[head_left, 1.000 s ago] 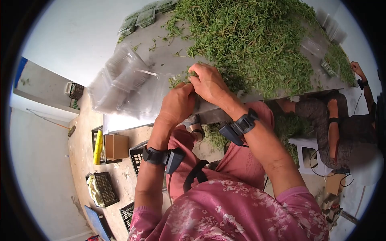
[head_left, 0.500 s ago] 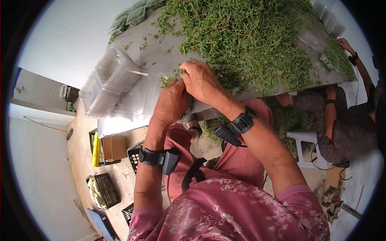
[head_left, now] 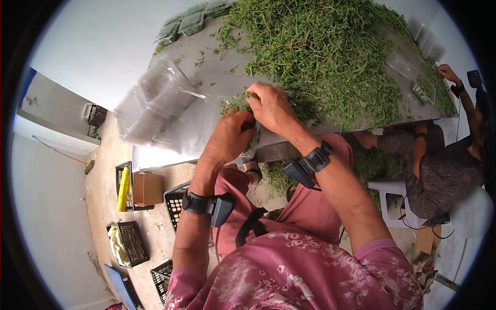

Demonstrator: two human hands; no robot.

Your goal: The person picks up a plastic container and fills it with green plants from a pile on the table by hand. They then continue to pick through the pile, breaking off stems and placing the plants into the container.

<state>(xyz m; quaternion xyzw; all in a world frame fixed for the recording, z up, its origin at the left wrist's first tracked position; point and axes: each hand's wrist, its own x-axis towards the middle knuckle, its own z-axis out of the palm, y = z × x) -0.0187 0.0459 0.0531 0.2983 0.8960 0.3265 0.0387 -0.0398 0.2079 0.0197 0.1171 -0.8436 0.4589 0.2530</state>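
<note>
My left hand (head_left: pixel 227 137) is closed at the table's front edge, its fingers curled round green sprigs that are mostly hidden. Leafy green sprigs (head_left: pixel 233 105) show just above its knuckles. Close beside it on the right, my right hand (head_left: pixel 275 109) pinches a small bit of greenery (head_left: pixel 252 95) between thumb and fingers. Under and to the left of the hands lies a clear plastic clamshell box (head_left: pixel 199 121), partly covered by them. A stack of nested clear boxes (head_left: pixel 155 101) leans farther left. The large heap of leafy green stems (head_left: pixel 325 62) starts just beyond my right hand.
Filled clear boxes (head_left: pixel 191 24) stand at the table's far left. Another person's hand (head_left: pixel 448 73) is at the right end, near loose greens. Black crates (head_left: pixel 135 243) and a cardboard box (head_left: pixel 148 189) sit on the floor at left, a white stool (head_left: pixel 390 194) at right.
My hands have drawn slightly apart, with the right hand a little higher. The table and boxes appear shifted right in view as the head turned slightly.
</note>
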